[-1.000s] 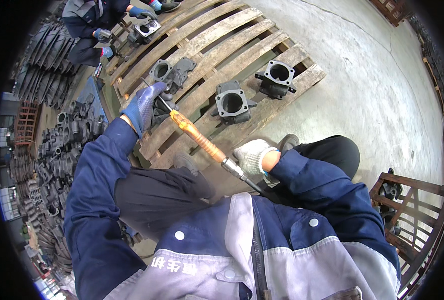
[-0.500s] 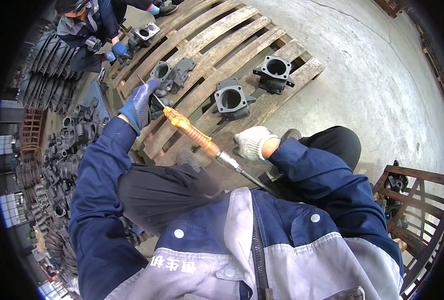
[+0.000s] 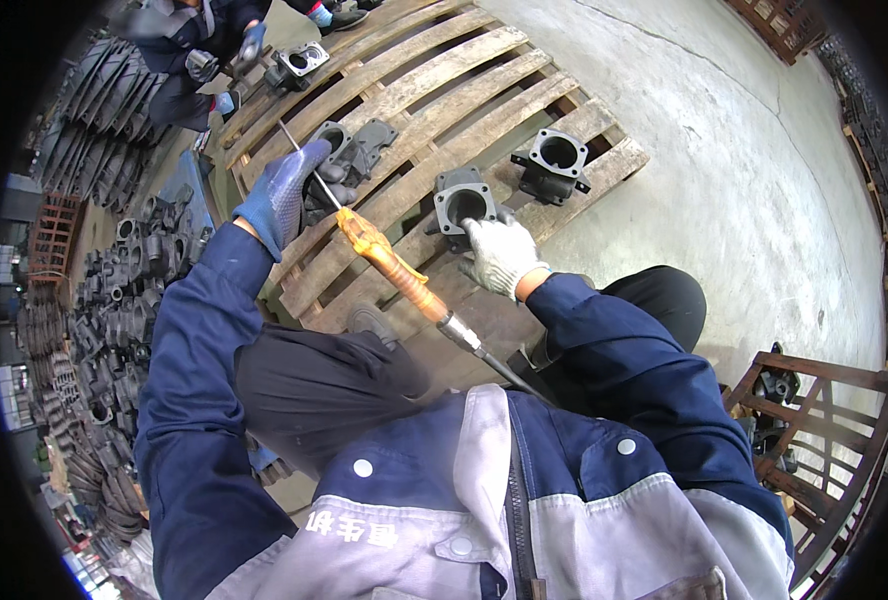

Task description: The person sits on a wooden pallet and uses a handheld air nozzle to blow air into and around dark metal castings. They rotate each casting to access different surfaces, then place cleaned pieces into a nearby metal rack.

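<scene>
My left hand (image 3: 284,195), in a blue-purple glove, is closed round the thin metal shaft of a hand-held power tool (image 3: 396,268). The tool has an orange-wrapped body, and a dark hose or cable runs from its rear toward my lap. At the near edge of the pallet, my white-gloved right hand (image 3: 504,255) grips the rim of a dark grey metal casting (image 3: 446,184) with a square flange and round bore; some fingers are hidden. A similar casting (image 3: 556,165) stands just right of it. Beyond my left hand lies another grey casting (image 3: 368,150).
The castings rest on a slatted wooden pallet (image 3: 484,50). At the far left a co-worker (image 3: 189,50) sits near another casting (image 3: 299,65). Heaps of castings (image 3: 114,330) line the left. A brown metal rack (image 3: 824,420) stands at the right.
My right hand has moved forward from beside my knee onto the near casting. My left hand still holds the tool's shaft. The co-worker's gloved hand has lifted away from the pallet.
</scene>
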